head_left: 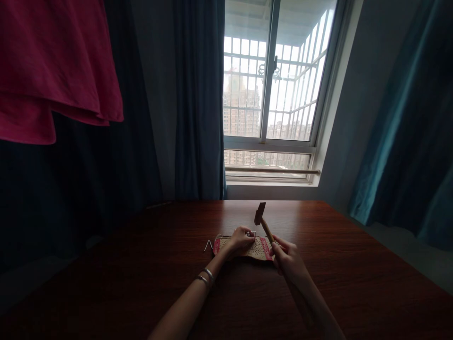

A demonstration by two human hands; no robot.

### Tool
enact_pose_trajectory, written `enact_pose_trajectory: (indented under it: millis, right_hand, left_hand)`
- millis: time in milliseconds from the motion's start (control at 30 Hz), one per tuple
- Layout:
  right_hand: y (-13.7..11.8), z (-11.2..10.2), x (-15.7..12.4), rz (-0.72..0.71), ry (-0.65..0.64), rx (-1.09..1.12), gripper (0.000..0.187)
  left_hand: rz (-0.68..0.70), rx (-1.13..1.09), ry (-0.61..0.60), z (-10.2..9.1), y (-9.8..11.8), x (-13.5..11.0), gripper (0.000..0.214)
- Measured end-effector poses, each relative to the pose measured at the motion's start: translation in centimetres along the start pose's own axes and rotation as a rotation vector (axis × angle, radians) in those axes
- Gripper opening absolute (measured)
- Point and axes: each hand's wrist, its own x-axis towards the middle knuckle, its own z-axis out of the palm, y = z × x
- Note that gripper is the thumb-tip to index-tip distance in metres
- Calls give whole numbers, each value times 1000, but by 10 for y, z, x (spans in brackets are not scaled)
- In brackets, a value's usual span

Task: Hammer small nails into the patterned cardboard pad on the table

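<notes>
My right hand [286, 256] is closed around the wooden handle of a hammer [268, 231], whose dark head is raised above the table. To its left, my left hand [242, 239] pinches a small shiny metal piece [251, 233]; its exact kind is too small to make out. That hand rests on a flat cream piece of material [258, 253] with dark specks and pink patterned bands. The material lies on the table, partly hidden under the hand. Two thin metal rods [208, 245] lie beside its left end.
The reddish-brown wooden table [177, 283] reaches back toward the wall below a barred window [271, 94]. Dark blue curtains [200, 104] hang on both sides. A pink cloth [60, 71] hangs at upper left.
</notes>
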Motion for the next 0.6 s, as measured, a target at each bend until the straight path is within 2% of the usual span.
enact_pose_trajectory:
  millis: [133, 333, 467, 600]
  right_hand:
    - [3, -1, 0, 45, -35, -20, 54]
    - [-1, 0, -2, 13, -9, 5, 55]
    - [-1, 1, -2, 38, -41, -28, 54]
    - [-2, 0, -1, 16, 3, 3, 56]
  left_hand:
    - [-18, -11, 12, 0, 3, 0, 28]
    - [-74, -20, 13, -6, 22, -9, 28]
    - [-91, -33, 9, -10, 31, -12, 26]
    - [-95, -39, 22, -11, 33, -14, 26]
